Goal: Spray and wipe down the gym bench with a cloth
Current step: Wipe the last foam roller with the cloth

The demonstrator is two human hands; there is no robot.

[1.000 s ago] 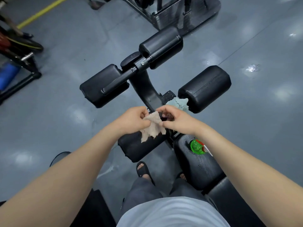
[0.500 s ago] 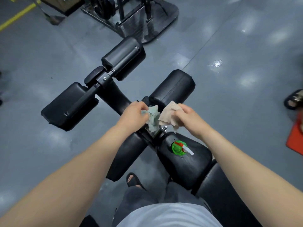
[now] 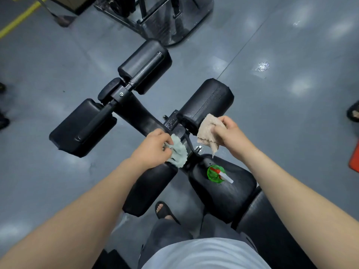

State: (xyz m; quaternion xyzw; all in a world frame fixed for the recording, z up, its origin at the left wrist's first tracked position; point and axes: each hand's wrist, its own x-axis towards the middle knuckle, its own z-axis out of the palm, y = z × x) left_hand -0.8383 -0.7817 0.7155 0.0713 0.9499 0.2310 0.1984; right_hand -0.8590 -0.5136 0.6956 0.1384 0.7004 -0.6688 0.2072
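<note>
On the head camera, your left hand (image 3: 153, 146) pinches a pale green cloth (image 3: 177, 152) at the black gym bench's (image 3: 239, 195) middle joint. Your right hand (image 3: 227, 133) grips a tan cloth (image 3: 206, 133) beside 1 roller pad (image 3: 207, 101). A spray bottle (image 3: 215, 172) stands on the seat. The glossy grey floor (image 3: 291, 133) carries 1 yellow line (image 3: 19, 18).

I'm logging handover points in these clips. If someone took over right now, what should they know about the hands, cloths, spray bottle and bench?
Left hand: grips the pale green cloth at the bench's centre frame.
Right hand: holds the beige cloth by the near end of the right roller pad.
Spray bottle: stands upright on the seat pad, with no hand on it.
Done: which pads are already wiped cannot be told.
Left: probably wipe the frame and every pad, respraying as needed.
</note>
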